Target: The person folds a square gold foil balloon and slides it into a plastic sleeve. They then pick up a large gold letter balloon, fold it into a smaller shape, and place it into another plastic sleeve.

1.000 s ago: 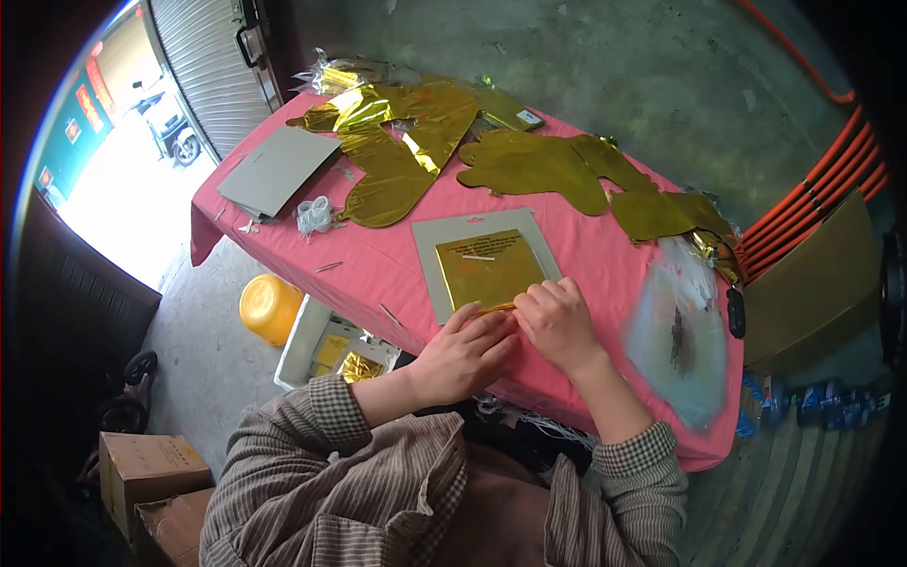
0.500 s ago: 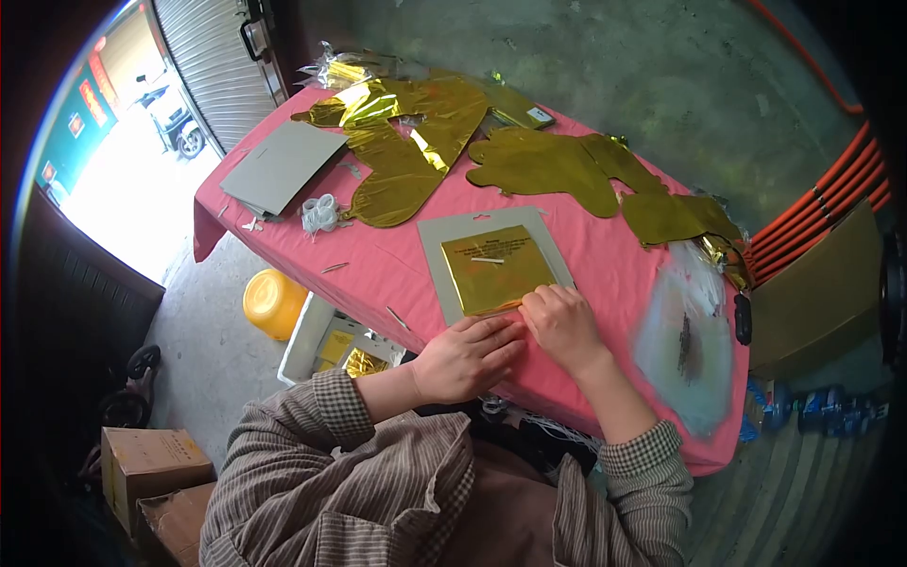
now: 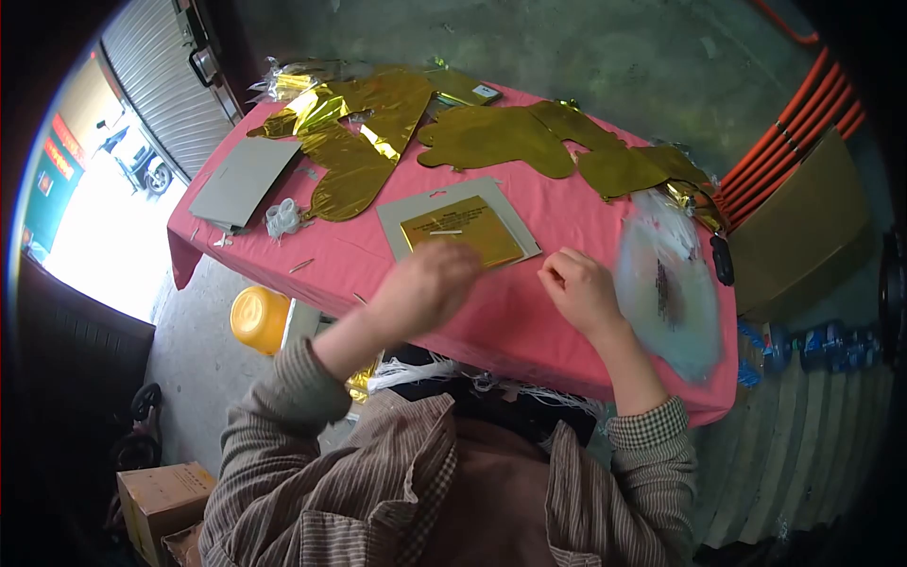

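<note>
Folded gold foil (image 3: 463, 231) lies just beyond blurred left hand (image 3: 427, 283); its fingers' state unclear.

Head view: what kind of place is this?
Likely a small garage-type workshop for packing foil balloons: roll-up shutter door, bare concrete floor, a pink-covered table strewn with flat gold foil balloons.

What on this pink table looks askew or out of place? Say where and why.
The grey card carrying the folded gold foil lies turned at an angle to the table edge. Small loose scraps lie scattered near the left edge. A clear plastic bag overhangs the right corner.
</note>
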The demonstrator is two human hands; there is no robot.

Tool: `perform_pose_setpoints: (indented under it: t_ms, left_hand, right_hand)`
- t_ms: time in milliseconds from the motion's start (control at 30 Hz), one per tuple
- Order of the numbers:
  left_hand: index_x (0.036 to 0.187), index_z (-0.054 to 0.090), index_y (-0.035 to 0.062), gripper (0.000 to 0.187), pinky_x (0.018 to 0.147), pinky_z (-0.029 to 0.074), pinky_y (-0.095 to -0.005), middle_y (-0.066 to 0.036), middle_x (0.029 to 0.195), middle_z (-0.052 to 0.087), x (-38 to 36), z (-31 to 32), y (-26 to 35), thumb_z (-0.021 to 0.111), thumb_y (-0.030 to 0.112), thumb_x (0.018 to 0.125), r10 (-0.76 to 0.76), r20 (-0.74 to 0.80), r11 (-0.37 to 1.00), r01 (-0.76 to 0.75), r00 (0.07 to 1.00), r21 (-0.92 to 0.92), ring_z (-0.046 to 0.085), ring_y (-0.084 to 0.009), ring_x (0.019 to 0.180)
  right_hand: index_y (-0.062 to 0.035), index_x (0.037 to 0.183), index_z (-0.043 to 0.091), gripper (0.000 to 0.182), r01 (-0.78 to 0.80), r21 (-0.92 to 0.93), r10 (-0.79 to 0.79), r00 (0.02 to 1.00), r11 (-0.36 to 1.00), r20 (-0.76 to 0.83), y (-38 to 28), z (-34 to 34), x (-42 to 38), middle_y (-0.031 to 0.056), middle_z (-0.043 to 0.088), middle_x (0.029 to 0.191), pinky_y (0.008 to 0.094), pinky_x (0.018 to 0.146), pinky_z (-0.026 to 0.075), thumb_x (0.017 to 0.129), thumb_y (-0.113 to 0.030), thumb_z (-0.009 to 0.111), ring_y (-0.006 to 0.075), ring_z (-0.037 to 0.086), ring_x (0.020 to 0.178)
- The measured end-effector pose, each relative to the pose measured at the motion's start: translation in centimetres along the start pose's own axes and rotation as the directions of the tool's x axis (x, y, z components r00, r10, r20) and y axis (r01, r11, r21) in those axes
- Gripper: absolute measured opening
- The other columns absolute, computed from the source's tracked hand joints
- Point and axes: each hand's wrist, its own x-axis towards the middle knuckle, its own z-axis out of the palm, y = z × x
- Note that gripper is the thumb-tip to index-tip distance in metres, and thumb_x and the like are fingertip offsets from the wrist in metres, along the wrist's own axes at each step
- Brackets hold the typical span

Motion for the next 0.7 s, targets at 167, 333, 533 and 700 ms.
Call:
perform_pose_setpoints:
  t_ms: [167,333,533,700]
  left_hand:
    - [0.105,0.061,0.0061,0.022,0.094,0.040,-0.0425,-0.013,0.118,0.055,0.7,0.9,-5.1,0.057,0.015,0.084,-0.087,0.005,0.994,0.087,0.996,-0.063,0.051,-0.0322,0.109]
    - [0.107,0.060,0.0079,0.024,0.096,0.035,-0.0405,-0.011,0.118,0.053,0.5,1.5,-5.0,0.057,0.020,0.086,-0.106,0.075,0.994,0.105,0.992,0.006,0.047,-0.0302,0.112]
    - [0.109,0.059,0.0081,0.026,0.096,0.035,-0.0412,-0.011,0.117,0.053,0.4,1.6,-5.1,0.058,0.020,0.085,-0.099,0.071,0.995,0.098,0.993,0.018,0.047,-0.0295,0.113]
    - [0.106,0.060,0.0102,0.026,0.095,0.035,-0.0399,-0.007,0.112,0.055,0.4,2.0,-5.3,0.057,0.024,0.084,-0.090,0.018,0.996,0.089,0.996,0.033,0.048,-0.0269,0.111]
  right_hand:
    - [-0.0004,0.081,0.059,0.006,0.273,0.211,-0.261,0.962,0.939,-0.085,-3.2,2.6,0.1,0.0120,0.058,0.086,0.0376,0.068,0.048,0.078,-0.006,0.061,0.0292,0.058,0.079]
    - [-0.0017,0.088,0.060,0.013,0.261,0.185,-0.263,0.965,0.948,-0.012,-4.6,4.7,0.4,0.0116,0.056,0.088,0.0380,0.074,0.047,0.077,-0.009,0.063,0.0289,0.056,0.083]
    - [-0.0042,0.081,0.056,0.012,0.276,0.069,-0.284,0.944,0.959,0.170,-5.0,4.8,1.6,0.0109,0.053,0.086,0.0392,0.078,0.046,0.075,-0.011,0.064,0.0293,0.055,0.085]
    - [-0.0050,0.080,0.054,0.013,0.347,0.149,-0.368,0.918,0.926,0.150,-5.9,5.0,2.2,0.0106,0.053,0.085,0.0401,0.077,0.048,0.075,-0.012,0.064,0.0292,0.056,0.086]
